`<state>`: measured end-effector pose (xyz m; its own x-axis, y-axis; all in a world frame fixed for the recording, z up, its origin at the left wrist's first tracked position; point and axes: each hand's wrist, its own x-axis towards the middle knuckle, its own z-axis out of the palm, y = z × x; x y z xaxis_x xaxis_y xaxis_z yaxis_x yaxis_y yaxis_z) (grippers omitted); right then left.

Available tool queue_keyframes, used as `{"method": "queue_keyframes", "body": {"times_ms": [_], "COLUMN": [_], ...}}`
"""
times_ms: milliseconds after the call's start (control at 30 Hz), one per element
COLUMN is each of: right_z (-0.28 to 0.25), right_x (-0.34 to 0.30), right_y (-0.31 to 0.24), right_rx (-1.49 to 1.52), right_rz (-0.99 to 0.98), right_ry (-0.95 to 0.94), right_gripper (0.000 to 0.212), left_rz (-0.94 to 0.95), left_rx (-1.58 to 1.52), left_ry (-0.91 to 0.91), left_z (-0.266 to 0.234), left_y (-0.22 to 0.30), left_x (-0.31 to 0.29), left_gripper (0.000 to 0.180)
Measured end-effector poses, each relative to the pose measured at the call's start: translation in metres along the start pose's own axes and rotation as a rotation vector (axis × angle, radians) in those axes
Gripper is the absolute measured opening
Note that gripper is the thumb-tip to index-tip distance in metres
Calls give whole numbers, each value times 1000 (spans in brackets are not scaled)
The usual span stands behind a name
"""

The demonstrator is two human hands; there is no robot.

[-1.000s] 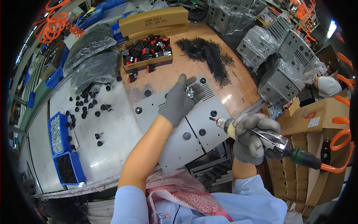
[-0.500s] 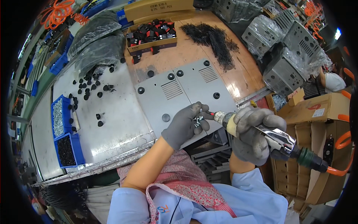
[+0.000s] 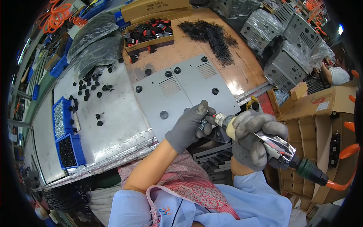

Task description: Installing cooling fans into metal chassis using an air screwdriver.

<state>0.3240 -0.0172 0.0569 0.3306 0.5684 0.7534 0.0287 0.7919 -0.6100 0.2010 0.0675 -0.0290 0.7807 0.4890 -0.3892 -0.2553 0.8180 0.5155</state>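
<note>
In a grey glove, my left hand (image 3: 189, 126) is closed around several small silver screws (image 3: 203, 124), its thumb and forefinger by the tip of an air screwdriver (image 3: 278, 147). My right hand (image 3: 253, 136), gloved too, grips that screwdriver, which points left with an orange hose at its rear. Fingers hide whether a screw sits on the bit. Beneath and beyond the hands lie two grey metal panels (image 3: 151, 100) side by side, with vent slots. Black round rubber feet (image 3: 215, 91) stand near their corners. A flatter grey disc (image 3: 163, 114) rests on the nearer left part.
Blue bins at left hold silver screws (image 3: 59, 120) and black screws (image 3: 67, 152). Loose black rubber feet (image 3: 99, 94) lie scattered on the bench. Behind are a carton of black-and-red parts (image 3: 149, 41) and black wire pieces (image 3: 219, 45). Wrapped grey housings (image 3: 285, 70) and an opened carton (image 3: 310, 106) stand at right.
The view has shifted slightly, so the panels and the things behind sit a little further left and up. Both hands stay together, the screwdriver tip still at my left fingers.
</note>
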Motion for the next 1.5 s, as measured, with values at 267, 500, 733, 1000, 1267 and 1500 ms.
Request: {"method": "queue_keyframes", "body": {"times_ms": [267, 500, 733, 1000, 1267, 1500], "right_z": [-36, -51, -71, -81, -76, -90], "right_x": [8, 2, -13, -14, -4, -2], "right_y": [-4, -9, 1, 43, 48, 58], "right_rx": [25, -48, -214, -350, -300, -302], "right_rz": [-202, -182, -28, 133, 290, 317], "right_ry": [-34, 109, 282, 460, 413, 345], "right_gripper": [48, 44, 41, 31, 31, 27], "left_rz": [429, 409, 619, 528, 461, 447], "left_rx": [1146, 2023, 1886, 1824, 1830, 1814], "left_ry": [262, 324, -54, -94, -118, -90], "left_z": [-6, 18, 37, 26, 30, 32], "left_y": [22, 35, -6, -21, -17, -18], "left_x": [24, 90, 98, 106, 103, 103], "left_gripper": [46, 28, 23, 24, 28, 27]}}
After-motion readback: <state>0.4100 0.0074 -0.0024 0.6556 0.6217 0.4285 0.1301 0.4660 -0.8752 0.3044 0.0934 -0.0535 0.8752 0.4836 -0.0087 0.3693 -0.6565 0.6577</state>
